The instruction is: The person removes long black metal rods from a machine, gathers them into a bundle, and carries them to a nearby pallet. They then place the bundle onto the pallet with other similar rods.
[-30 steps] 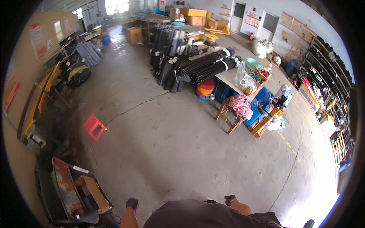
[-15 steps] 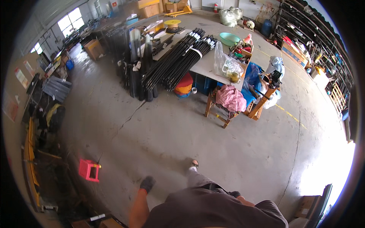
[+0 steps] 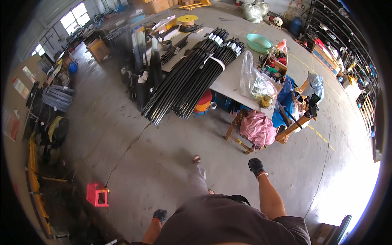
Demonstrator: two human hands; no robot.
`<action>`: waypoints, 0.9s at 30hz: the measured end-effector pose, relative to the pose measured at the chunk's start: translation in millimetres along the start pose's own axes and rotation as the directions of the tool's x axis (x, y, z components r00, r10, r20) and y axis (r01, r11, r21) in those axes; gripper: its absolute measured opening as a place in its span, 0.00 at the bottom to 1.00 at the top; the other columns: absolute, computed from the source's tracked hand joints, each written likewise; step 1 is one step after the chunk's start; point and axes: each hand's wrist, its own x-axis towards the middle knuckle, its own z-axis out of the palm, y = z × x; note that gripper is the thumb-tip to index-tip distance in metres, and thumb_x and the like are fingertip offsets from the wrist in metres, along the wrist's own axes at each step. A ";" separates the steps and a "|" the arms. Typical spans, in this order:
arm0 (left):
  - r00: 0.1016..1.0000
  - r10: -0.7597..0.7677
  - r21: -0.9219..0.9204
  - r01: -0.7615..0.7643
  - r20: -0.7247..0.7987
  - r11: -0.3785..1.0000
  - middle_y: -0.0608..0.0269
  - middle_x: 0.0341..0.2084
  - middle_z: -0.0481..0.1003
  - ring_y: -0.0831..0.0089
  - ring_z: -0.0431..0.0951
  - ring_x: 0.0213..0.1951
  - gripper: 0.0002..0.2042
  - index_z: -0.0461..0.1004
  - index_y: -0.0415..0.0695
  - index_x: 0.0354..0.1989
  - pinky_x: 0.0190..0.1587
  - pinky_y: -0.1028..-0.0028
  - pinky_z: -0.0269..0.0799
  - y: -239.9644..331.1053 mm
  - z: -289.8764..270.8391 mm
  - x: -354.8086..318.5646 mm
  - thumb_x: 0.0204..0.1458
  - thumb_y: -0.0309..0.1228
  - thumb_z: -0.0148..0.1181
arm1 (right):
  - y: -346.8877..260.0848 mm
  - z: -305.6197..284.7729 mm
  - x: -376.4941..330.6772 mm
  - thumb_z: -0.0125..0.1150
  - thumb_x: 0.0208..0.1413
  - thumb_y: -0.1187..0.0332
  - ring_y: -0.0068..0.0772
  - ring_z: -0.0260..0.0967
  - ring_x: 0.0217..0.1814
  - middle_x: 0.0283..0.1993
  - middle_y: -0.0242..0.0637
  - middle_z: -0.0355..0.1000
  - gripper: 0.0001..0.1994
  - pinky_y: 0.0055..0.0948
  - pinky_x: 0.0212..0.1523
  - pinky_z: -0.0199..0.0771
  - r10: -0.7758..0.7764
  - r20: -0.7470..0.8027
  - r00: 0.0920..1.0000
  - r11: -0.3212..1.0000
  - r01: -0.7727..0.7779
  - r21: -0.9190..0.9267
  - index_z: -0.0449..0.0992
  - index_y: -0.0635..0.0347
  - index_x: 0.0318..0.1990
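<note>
My right hand (image 3: 256, 166), in a dark glove with an orange-edged cuff, is held out in front of me over the floor. Its fingers are curled in, and nothing shows in them. Lower down by my left side, my left hand (image 3: 160, 215) wears a similar glove; it looks loosely closed and no object is visible in it. Nearest to the right hand is a wooden stool (image 3: 231, 132) with a pink cloth (image 3: 258, 128) on top. Beyond it, bundles of black rods (image 3: 188, 77) lie on a table (image 3: 232, 81), their ends overhanging its near edge.
A clear plastic bag (image 3: 257, 83) and a green basin (image 3: 259, 43) are on the table's right part. A pink plastic stool (image 3: 97, 194) stands on the floor at left. Loaded shelves (image 3: 343, 36) line the right side; grey bundled pieces (image 3: 58, 98) lie far left.
The table and rods appear closer. My right hand has swung forward from beside my body, while my left hand has dropped back toward it. My legs have shifted as in a step.
</note>
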 end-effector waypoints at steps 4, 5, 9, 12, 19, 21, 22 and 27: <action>0.998 0.060 -0.108 -0.058 0.020 0.992 0.51 0.25 0.77 0.55 0.78 0.33 0.16 0.76 0.43 0.21 0.39 0.57 0.70 49.9 -37.3 94.2 0.48 0.41 0.47 | 0.4 -8.7 28.7 0.54 0.55 0.61 0.32 0.69 0.25 0.28 0.35 0.72 0.08 0.31 0.22 0.69 0.259 0.122 0.958 0.930 -0.281 0.238 0.72 0.55 0.36; 0.993 0.109 -0.015 -0.108 0.052 0.994 0.52 0.25 0.77 0.55 0.78 0.32 0.17 0.76 0.43 0.21 0.37 0.58 0.70 54.5 -60.7 111.0 0.49 0.42 0.47 | -9.9 3.7 19.0 0.54 0.56 0.60 0.34 0.70 0.25 0.29 0.37 0.72 0.10 0.33 0.23 0.70 0.373 -0.003 0.928 0.904 -0.363 0.224 0.72 0.55 0.37; 0.976 0.146 -0.167 -0.119 0.159 0.979 0.55 0.21 0.77 0.60 0.78 0.26 0.17 0.77 0.43 0.22 0.30 0.62 0.71 125.6 -162.1 217.1 0.50 0.42 0.49 | -8.0 -25.6 17.8 0.55 0.56 0.58 0.37 0.68 0.19 0.25 0.40 0.71 0.11 0.37 0.18 0.69 0.679 -0.158 0.717 0.662 -0.504 0.555 0.69 0.55 0.38; 0.994 0.110 -0.568 -0.075 0.028 0.820 0.59 0.17 0.74 0.69 0.74 0.19 0.11 0.76 0.44 0.25 0.20 0.69 0.67 162.4 -231.8 298.9 0.46 0.40 0.56 | -2.2 -49.2 44.3 0.54 0.56 0.59 0.36 0.66 0.16 0.22 0.38 0.67 0.10 0.34 0.12 0.64 0.669 -0.250 0.699 0.638 -0.368 0.677 0.67 0.55 0.32; 0.815 0.531 -0.047 -0.555 -0.233 0.831 0.64 0.20 0.73 0.71 0.72 0.23 0.06 0.73 0.45 0.27 0.26 0.71 0.68 258.5 -319.6 430.6 0.49 0.33 0.55 | -103.1 -80.9 120.0 0.55 0.55 0.59 0.30 0.70 0.25 0.35 0.36 0.72 0.17 0.26 0.21 0.68 0.320 -0.399 0.859 0.854 -0.078 0.514 0.68 0.55 0.49; 0.820 0.522 -0.263 -0.570 -0.233 0.778 0.65 0.25 0.74 0.72 0.73 0.27 0.06 0.73 0.45 0.33 0.29 0.73 0.69 284.9 -315.2 420.1 0.49 0.33 0.57 | -130.3 -95.3 157.0 0.56 0.55 0.59 0.30 0.71 0.27 0.40 0.36 0.72 0.18 0.26 0.23 0.69 0.303 -0.453 0.838 0.844 -0.016 0.537 0.68 0.57 0.50; 0.831 0.510 -0.315 -0.556 -0.223 0.769 0.65 0.27 0.74 0.73 0.73 0.28 0.08 0.72 0.44 0.36 0.31 0.73 0.70 294.7 -309.5 406.1 0.49 0.32 0.58 | -139.0 -107.1 175.8 0.55 0.55 0.60 0.30 0.71 0.28 0.41 0.36 0.71 0.19 0.26 0.24 0.70 0.287 -0.447 0.847 0.857 -0.018 0.515 0.67 0.57 0.51; 0.954 0.282 -0.333 -0.301 -0.107 0.893 0.63 0.32 0.76 0.75 0.73 0.32 0.16 0.70 0.41 0.44 0.33 0.73 0.70 332.1 -291.1 296.3 0.47 0.32 0.62 | -138.9 -165.8 286.1 0.58 0.54 0.63 0.29 0.70 0.28 0.43 0.34 0.70 0.25 0.27 0.23 0.70 0.218 -0.438 0.872 0.911 -0.021 0.412 0.61 0.54 0.58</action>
